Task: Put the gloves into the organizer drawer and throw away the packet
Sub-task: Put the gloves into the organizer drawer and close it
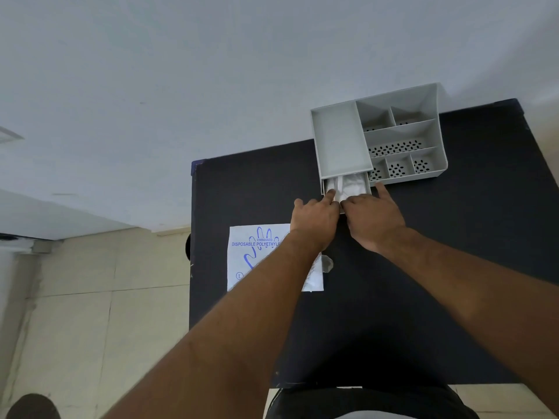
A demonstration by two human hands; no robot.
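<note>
A grey desk organizer (402, 125) stands at the far right of a dark table (453, 267). Its drawer (325, 187) is pulled partly out at the front left, and clear plastic gloves (351, 182) lie bunched inside it. My left hand (314, 219) and my right hand (373, 219) meet at the drawer's front, fingers pressing on the gloves and the drawer edge. The white glove packet (254, 261), printed with a blue hand and text, lies flat on the table under my left forearm, partly hidden by it.
The table's left edge (191, 237) drops to a beige tiled floor (90, 297). A white wall (211, 71) runs behind the table. A dark shoe tip (30, 406) shows at the bottom left. A small clear scrap (328, 263) lies by the packet.
</note>
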